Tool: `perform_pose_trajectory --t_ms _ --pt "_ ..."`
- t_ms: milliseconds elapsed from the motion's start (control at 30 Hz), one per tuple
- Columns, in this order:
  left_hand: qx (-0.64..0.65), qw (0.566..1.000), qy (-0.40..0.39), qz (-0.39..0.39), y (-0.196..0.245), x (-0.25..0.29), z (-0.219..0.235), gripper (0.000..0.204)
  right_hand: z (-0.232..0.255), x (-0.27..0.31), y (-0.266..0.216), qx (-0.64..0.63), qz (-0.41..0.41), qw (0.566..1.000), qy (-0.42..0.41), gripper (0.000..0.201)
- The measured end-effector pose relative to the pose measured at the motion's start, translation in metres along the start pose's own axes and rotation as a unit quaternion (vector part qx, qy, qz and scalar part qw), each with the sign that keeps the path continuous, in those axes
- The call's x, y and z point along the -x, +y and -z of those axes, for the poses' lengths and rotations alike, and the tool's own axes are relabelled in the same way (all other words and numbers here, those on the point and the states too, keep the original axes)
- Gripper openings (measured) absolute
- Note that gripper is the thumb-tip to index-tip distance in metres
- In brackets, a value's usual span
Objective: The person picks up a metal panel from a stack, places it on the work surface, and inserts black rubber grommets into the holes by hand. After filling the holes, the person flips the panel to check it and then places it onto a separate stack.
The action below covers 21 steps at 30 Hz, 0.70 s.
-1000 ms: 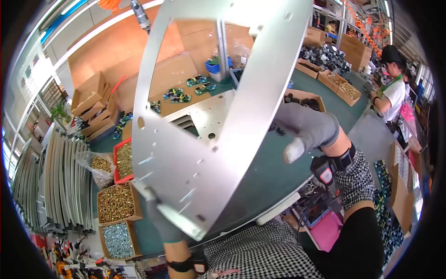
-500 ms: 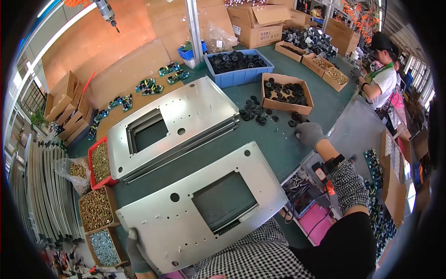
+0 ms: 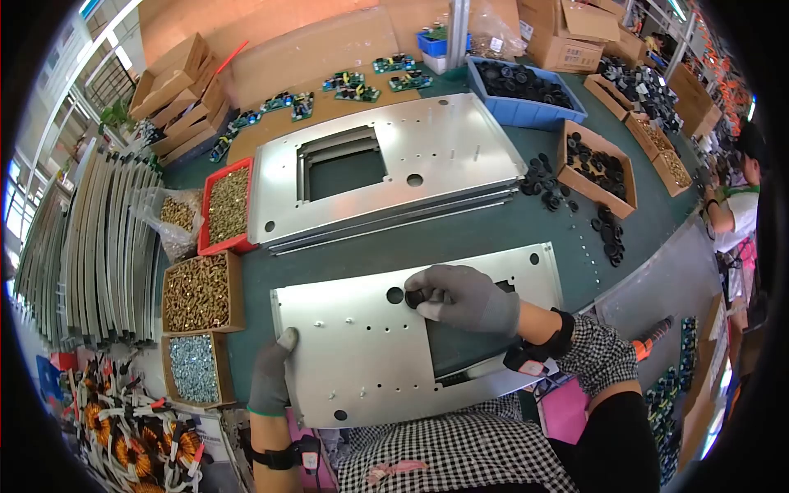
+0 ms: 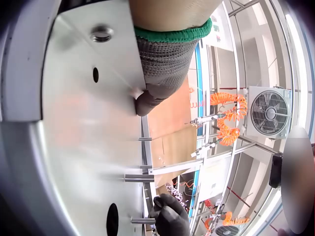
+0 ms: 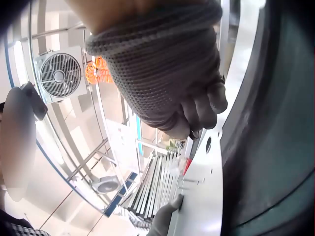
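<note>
A silver sheet-metal panel [image 3: 353,353] with a large rectangular cutout lies at the front of the bench. My gloved left hand [image 3: 269,374] grips its left edge, the thumb on the top face and the other fingers hidden below; the left wrist view shows the thumb [image 4: 146,104] at the edge. Between thumb and fingers, my gloved right hand [image 3: 472,300] pinches a small black round plug [image 3: 413,299]. That plug is just right of a round hole [image 3: 394,295] in the panel, above the cutout. Thin metal studs [image 4: 140,178] stand up from the panel.
Behind lies a stack of similar panels [image 3: 345,230]. Loose black plugs [image 3: 608,238] lie right of it, near a carton [image 3: 629,177] and a blue bin [image 3: 534,113] of black parts. Left are a red tray [image 3: 204,234] and boxes of brass [image 3: 235,292] and silver hardware [image 3: 193,367].
The panel, first raised and tilted before the camera, has come down onto the bench front. My right hand has moved from the loose plugs to the panel, bringing a black plug.
</note>
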State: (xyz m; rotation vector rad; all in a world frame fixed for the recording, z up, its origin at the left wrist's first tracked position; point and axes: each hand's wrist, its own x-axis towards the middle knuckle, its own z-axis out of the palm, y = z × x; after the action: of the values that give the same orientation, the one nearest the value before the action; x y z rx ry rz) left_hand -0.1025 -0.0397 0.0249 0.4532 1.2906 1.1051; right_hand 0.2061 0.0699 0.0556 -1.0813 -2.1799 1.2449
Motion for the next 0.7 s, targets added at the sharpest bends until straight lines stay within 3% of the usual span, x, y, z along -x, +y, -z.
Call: perform_pose_trajectory --t_ms 200,400,500,700 --pt "-0.020 1.000 -0.005 0.008 0.007 0.002 0.003 0.054 -0.023 -0.030 0.012 0.095 0.089 0.991 -0.011 0.027" --pt "-0.083 0.996 0.012 0.006 0.008 0.001 0.007 0.053 -0.015 -0.035 0.006 0.060 0.074 0.994 -0.054 0.024" --pt "-0.102 0.994 0.026 0.011 0.007 0.000 0.008 0.053 -0.021 -0.038 0.015 0.194 0.145 0.970 -0.020 0.023" --pt "-0.112 0.994 0.016 -0.006 0.007 0.000 0.008 0.054 -0.018 -0.037 0.008 0.337 0.183 0.921 -0.065 0.022"
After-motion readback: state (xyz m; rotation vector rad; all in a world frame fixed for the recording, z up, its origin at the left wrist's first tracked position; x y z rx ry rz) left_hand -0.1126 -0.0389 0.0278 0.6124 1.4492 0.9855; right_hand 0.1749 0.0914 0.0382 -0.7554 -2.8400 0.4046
